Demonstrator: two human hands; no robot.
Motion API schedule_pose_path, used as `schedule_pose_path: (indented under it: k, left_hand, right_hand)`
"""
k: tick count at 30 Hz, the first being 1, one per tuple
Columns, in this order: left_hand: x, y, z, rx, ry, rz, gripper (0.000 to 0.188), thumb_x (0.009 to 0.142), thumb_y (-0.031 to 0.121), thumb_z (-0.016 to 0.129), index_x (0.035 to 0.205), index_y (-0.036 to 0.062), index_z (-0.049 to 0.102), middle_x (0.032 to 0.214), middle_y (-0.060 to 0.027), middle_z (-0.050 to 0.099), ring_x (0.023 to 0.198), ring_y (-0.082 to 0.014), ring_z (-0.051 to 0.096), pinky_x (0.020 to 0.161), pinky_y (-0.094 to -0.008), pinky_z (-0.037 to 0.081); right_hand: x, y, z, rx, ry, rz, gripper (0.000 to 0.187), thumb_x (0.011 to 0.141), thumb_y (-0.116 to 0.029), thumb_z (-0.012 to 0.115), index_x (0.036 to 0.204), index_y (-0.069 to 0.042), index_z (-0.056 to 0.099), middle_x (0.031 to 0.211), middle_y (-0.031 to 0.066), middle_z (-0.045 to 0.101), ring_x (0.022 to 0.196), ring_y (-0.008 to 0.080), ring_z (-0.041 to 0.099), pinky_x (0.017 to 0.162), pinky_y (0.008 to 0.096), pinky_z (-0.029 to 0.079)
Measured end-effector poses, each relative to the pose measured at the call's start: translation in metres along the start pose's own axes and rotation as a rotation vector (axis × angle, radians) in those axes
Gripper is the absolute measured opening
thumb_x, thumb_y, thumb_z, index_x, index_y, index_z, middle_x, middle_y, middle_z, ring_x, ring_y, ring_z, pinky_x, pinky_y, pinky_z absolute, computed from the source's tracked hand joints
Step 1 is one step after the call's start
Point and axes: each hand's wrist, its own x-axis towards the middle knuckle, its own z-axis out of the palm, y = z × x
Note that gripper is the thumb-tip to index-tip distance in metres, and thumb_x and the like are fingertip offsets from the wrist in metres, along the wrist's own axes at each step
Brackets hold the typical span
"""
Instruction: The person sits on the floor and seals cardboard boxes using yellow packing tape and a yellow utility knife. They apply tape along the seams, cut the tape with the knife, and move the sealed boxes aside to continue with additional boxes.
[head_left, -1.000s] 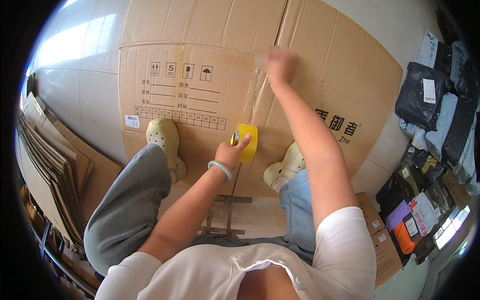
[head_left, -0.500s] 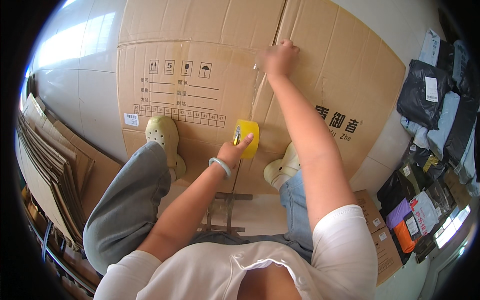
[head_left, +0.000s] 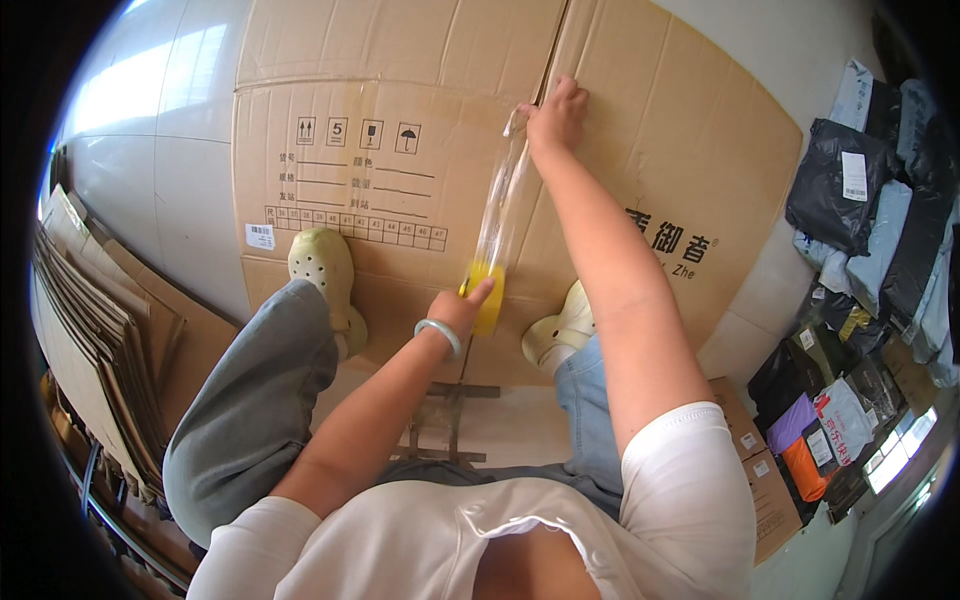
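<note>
A large flattened cardboard sheet (head_left: 640, 180) lies on the floor, with a seam running up its middle. My left hand (head_left: 455, 312) is wrapped round a yellow roll of packing tape (head_left: 488, 310) over the near part of the seam. From the roll a shiny clear strip of tape (head_left: 500, 200) stretches up along the seam. At the strip's far end my right hand (head_left: 558, 115) has its fingers curled, the thumb pressing the tape end by the seam.
My feet in pale clogs (head_left: 322, 265) stand on the cardboard's near part. Folded cardboard sheets (head_left: 105, 350) lean at the left. Several wrapped parcels (head_left: 845, 190) pile up at the right, beside brown boxes (head_left: 765, 490). A dark metal frame (head_left: 440, 420) lies between my legs.
My left hand has drawn the tape roll slightly toward me and turned it. A longer clear strip now shows between the hands. My right hand stays near the same spot.
</note>
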Motion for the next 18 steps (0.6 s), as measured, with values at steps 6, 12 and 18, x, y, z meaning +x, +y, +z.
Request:
schedule_pose_path:
  k: [6, 12, 18]
  left_hand:
    - [-0.001, -0.010, 0.005, -0.048, -0.055, -0.002, 0.080, 0.075, 0.075, 0.053, 0.068, -0.0049, 0.057, 0.049, -0.0089, 0.049, 0.040, -0.0195, 0.050, 0.039, -0.0349, 0.040]
    - [0.001, -0.010, 0.006, 0.053, -0.056, 0.002, 0.079, 0.076, 0.074, 0.051, 0.066, -0.0037, 0.055, 0.047, -0.0082, 0.048, 0.039, -0.0197, 0.050, 0.039, -0.0349, 0.039]
    - [0.008, -0.015, 0.010, 0.085, -0.040, 0.020, 0.080, 0.076, 0.075, 0.050, 0.066, -0.0039, 0.057, 0.048, -0.0089, 0.048, 0.041, -0.0196, 0.050, 0.041, -0.0349, 0.041]
  right_hand:
    - [0.004, 0.010, 0.002, 0.083, -0.073, -0.020, 0.074, 0.063, -0.026, 0.084, 0.120, -0.012, 0.039, 0.118, 0.0121, 0.045, 0.108, 0.0311, 0.049, 0.081, 0.0418, 0.050]
    - [0.002, 0.002, -0.009, 0.012, -0.136, -0.123, 0.089, 0.060, -0.038, 0.085, 0.127, -0.014, 0.032, 0.123, 0.0123, 0.040, 0.114, 0.0304, 0.043, 0.089, 0.0399, 0.047]
    - [0.004, -0.016, -0.012, -0.075, -0.221, 0.049, 0.094, 0.060, -0.040, 0.085, 0.131, -0.015, 0.028, 0.123, 0.0110, 0.041, 0.115, 0.0304, 0.042, 0.094, 0.0391, 0.043]
